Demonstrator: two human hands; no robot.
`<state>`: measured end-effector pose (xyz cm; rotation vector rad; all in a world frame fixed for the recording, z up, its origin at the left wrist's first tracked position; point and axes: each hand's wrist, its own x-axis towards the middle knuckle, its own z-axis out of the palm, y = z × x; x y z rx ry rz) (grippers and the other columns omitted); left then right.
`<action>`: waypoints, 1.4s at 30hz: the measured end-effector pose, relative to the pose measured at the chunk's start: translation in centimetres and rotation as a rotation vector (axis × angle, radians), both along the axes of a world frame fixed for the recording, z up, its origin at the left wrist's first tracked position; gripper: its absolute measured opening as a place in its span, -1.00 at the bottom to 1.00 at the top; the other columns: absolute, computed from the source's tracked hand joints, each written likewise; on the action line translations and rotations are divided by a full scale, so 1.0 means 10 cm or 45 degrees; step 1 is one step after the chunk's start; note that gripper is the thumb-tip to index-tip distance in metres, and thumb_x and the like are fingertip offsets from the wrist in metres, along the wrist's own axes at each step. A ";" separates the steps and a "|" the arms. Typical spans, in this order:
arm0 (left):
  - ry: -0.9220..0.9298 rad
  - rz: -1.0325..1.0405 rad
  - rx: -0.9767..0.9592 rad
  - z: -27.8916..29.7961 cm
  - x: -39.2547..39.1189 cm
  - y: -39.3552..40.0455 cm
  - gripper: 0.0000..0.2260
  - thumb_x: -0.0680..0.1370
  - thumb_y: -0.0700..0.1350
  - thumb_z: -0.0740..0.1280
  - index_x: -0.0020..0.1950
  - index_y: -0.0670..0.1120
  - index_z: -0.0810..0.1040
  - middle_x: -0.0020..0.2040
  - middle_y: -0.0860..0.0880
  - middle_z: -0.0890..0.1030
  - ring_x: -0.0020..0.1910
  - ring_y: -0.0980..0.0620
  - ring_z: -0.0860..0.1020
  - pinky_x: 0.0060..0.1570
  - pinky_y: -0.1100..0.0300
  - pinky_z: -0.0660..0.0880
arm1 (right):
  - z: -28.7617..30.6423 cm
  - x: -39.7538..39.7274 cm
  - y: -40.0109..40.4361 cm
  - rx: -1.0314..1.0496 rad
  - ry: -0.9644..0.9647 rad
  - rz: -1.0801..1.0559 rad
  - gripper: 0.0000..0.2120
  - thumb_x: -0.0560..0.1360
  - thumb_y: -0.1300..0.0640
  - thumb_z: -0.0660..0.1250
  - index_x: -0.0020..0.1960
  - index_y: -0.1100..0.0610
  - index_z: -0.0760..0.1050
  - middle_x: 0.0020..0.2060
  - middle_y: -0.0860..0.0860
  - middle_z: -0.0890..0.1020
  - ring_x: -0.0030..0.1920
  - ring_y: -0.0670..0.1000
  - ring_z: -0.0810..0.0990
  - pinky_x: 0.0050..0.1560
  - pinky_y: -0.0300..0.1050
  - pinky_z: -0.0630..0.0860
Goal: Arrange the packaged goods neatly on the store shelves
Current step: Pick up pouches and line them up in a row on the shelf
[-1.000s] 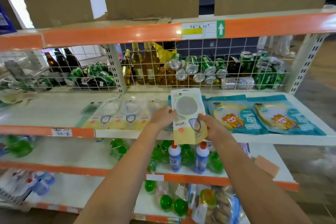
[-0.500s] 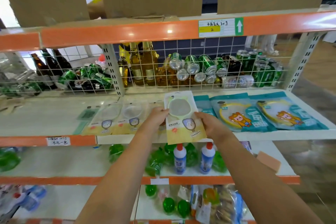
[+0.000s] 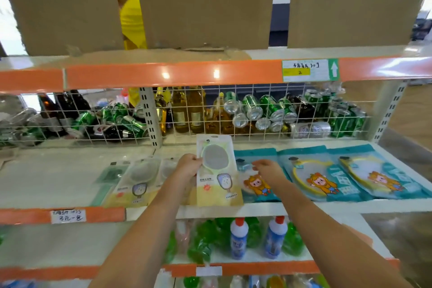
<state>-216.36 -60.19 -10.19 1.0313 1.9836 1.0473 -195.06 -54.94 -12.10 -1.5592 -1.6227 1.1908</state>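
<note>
My left hand (image 3: 188, 166) grips the left edge of a flat yellow-and-white package (image 3: 218, 184) with a round grey window, holding it upright over the front of the middle shelf (image 3: 46, 184). My right hand (image 3: 268, 170) is off that package, its loosely curled fingertips resting on the upper part of the leftmost teal cartoon package (image 3: 254, 188). Two more teal packages (image 3: 313, 177) (image 3: 378, 175) lie flat in a row to the right. Similar pale packages (image 3: 138, 182) and a green one (image 3: 109, 175) lie overlapping to the left.
A wire mesh (image 3: 233, 100) backs the shelf, with green cans (image 3: 264, 110) and bottles (image 3: 187, 110) behind it. Cardboard boxes (image 3: 203, 2) stand on the top shelf. Blue bottles with red caps (image 3: 238, 238) stand on the shelf below. A person in yellow (image 3: 131, 18) is behind the rack.
My right hand has let go of the yellow-and-white package and moved right onto the leftmost teal package. The left hand alone now holds the package, lifted slightly toward the shelf.
</note>
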 end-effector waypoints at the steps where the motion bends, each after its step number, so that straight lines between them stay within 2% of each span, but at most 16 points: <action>1: 0.042 0.000 -0.020 -0.03 -0.05 0.04 -0.83 0.62 -0.13 0.21 -0.12 -0.19 0.46 -0.22 -0.08 0.50 -0.26 0.01 0.46 -0.29 0.18 0.37 | -0.02 -0.02 0.02 0.048 -0.126 0.028 -0.71 0.60 0.18 0.12 0.24 0.20 0.51 0.17 0.17 0.57 0.16 0.14 0.53 0.18 0.00 0.46; 2: 0.081 0.005 -0.045 -0.06 -0.10 0.08 -0.81 0.62 -0.12 0.21 -0.15 -0.17 0.45 -0.23 -0.08 0.48 -0.25 -0.01 0.45 -0.26 0.17 0.35 | -0.05 -0.04 0.04 0.087 -0.245 0.058 -0.70 0.61 0.16 0.10 0.24 0.20 0.50 0.16 0.17 0.57 0.16 0.15 0.53 0.15 -0.03 0.45; 5: 0.178 0.047 -0.124 -0.15 -0.21 0.17 -0.73 0.62 -0.12 0.19 -0.27 -0.14 0.35 -0.32 -0.04 0.37 -0.34 0.03 0.35 -0.33 0.17 0.26 | -0.15 -0.08 0.13 0.178 -0.472 0.159 -0.69 0.63 0.12 0.04 0.27 0.14 0.45 0.16 0.16 0.56 0.12 0.15 0.53 0.15 -0.01 0.49; 6: 0.195 0.058 -0.150 -0.18 -0.23 0.19 -0.75 0.63 -0.12 0.19 -0.23 -0.17 0.38 -0.31 -0.06 0.39 -0.32 0.02 0.36 -0.30 0.17 0.27 | -0.18 -0.09 0.16 0.207 -0.529 0.187 -0.69 0.62 0.13 0.04 0.28 0.12 0.44 0.17 0.16 0.56 0.13 0.15 0.53 0.17 0.02 0.48; 8: 0.212 0.062 -0.194 -0.23 -0.27 0.20 -0.80 0.63 -0.12 0.19 -0.01 -0.25 0.49 -0.15 -0.15 0.51 -0.20 -0.03 0.42 -0.18 0.15 0.32 | -0.21 -0.10 0.22 0.254 -0.637 0.225 -0.68 0.62 0.13 0.05 0.31 0.08 0.43 0.22 0.14 0.53 0.20 0.15 0.48 0.21 0.03 0.44; 11: 0.285 0.072 -0.263 -0.31 -0.29 0.26 -0.74 0.64 -0.12 0.18 0.20 -0.27 0.48 0.11 -0.24 0.56 -0.11 -0.07 0.45 -0.13 0.14 0.34 | -0.23 -0.12 0.30 0.311 -0.750 0.263 -0.68 0.62 0.11 0.05 0.32 0.04 0.39 0.27 0.12 0.47 0.28 0.15 0.38 0.28 0.07 0.36; 14: 0.370 0.079 -0.307 -0.36 -0.26 0.33 -0.73 0.64 -0.11 0.17 0.25 -0.25 0.45 0.15 -0.20 0.55 -0.03 -0.10 0.50 -0.11 0.14 0.36 | -0.25 -0.12 0.37 0.392 -0.773 0.305 -0.68 0.61 0.10 0.07 0.33 0.04 0.40 0.28 0.09 0.46 0.30 0.12 0.36 0.31 0.07 0.32; 17: 0.421 0.064 -0.331 -0.40 -0.20 0.39 -0.72 0.63 -0.09 0.19 0.22 -0.25 0.48 0.15 -0.20 0.57 0.10 -0.16 0.54 -0.06 0.12 0.40 | -0.25 -0.13 0.43 0.422 -0.769 0.311 -0.69 0.61 0.11 0.10 0.33 0.05 0.40 0.28 0.08 0.46 0.30 0.11 0.36 0.33 0.06 0.30; 19: 0.433 0.056 -0.349 -0.41 -0.18 0.44 -0.71 0.62 -0.08 0.21 0.21 -0.26 0.50 0.15 -0.21 0.58 0.11 -0.17 0.55 -0.05 0.11 0.42 | -0.25 -0.14 0.45 0.417 -0.772 0.317 -0.68 0.61 0.11 0.10 0.34 0.05 0.39 0.28 0.09 0.46 0.30 0.12 0.36 0.34 0.07 0.30; 21: 0.432 0.055 -0.367 -0.42 -0.18 0.49 -0.71 0.61 -0.09 0.23 0.20 -0.26 0.51 0.12 -0.21 0.58 0.09 -0.16 0.56 -0.10 0.14 0.39 | -0.26 -0.14 0.46 0.401 -0.771 0.341 -0.67 0.60 0.13 0.10 0.34 0.05 0.38 0.28 0.09 0.45 0.30 0.13 0.35 0.35 0.09 0.29; 25: 0.465 0.070 -0.401 -0.45 -0.17 0.54 -0.72 0.57 -0.13 0.31 0.20 -0.27 0.51 -0.04 -0.14 0.54 -0.10 -0.08 0.49 -0.15 0.16 0.36 | -0.26 -0.14 0.47 0.395 -0.798 0.392 -0.67 0.60 0.11 0.11 0.36 0.07 0.36 0.30 0.11 0.42 0.32 0.14 0.34 0.37 0.10 0.26; 27: 0.479 0.078 -0.398 -0.48 -0.17 0.56 -0.71 0.58 -0.14 0.28 0.24 -0.27 0.49 0.05 -0.18 0.58 -0.06 -0.11 0.52 -0.14 0.16 0.35 | -0.26 -0.14 0.47 0.392 -0.827 0.414 -0.66 0.60 0.09 0.13 0.36 0.06 0.35 0.31 0.11 0.41 0.33 0.14 0.33 0.37 0.10 0.26; 30: 0.530 0.097 -0.374 -0.52 -0.17 0.57 -0.69 0.60 -0.13 0.24 0.29 -0.25 0.46 0.19 -0.19 0.56 0.14 -0.15 0.54 -0.09 0.17 0.35 | -0.26 -0.10 0.46 0.386 -0.860 0.435 -0.65 0.59 0.05 0.13 0.36 0.08 0.36 0.31 0.12 0.41 0.33 0.15 0.32 0.37 0.10 0.25; 33: 0.643 0.078 -0.376 -0.56 -0.18 0.55 -0.72 0.57 -0.11 0.28 0.23 -0.21 0.48 0.17 -0.16 0.57 0.14 -0.12 0.53 -0.07 0.18 0.37 | -0.27 -0.07 0.46 0.397 -0.864 0.432 -0.66 0.60 0.07 0.11 0.35 0.09 0.36 0.30 0.12 0.41 0.32 0.15 0.33 0.35 0.11 0.27; 36: 0.709 0.067 -0.380 -0.56 -0.17 0.52 -0.74 0.59 -0.08 0.25 0.21 -0.19 0.46 0.14 -0.15 0.56 0.11 -0.12 0.53 -0.09 0.15 0.38 | -0.28 -0.07 0.46 0.400 -0.868 0.439 -0.66 0.61 0.06 0.11 0.35 0.09 0.36 0.29 0.11 0.41 0.31 0.14 0.34 0.34 0.10 0.28; 42: 0.853 0.039 -0.324 -0.66 -0.13 0.43 -0.75 0.61 -0.06 0.20 0.22 -0.16 0.44 0.18 -0.17 0.47 0.15 -0.14 0.49 -0.01 0.11 0.37 | -0.29 -0.03 0.41 0.399 -0.882 0.434 -0.65 0.62 0.07 0.04 0.36 0.14 0.35 0.30 0.13 0.41 0.31 0.16 0.33 0.32 0.09 0.27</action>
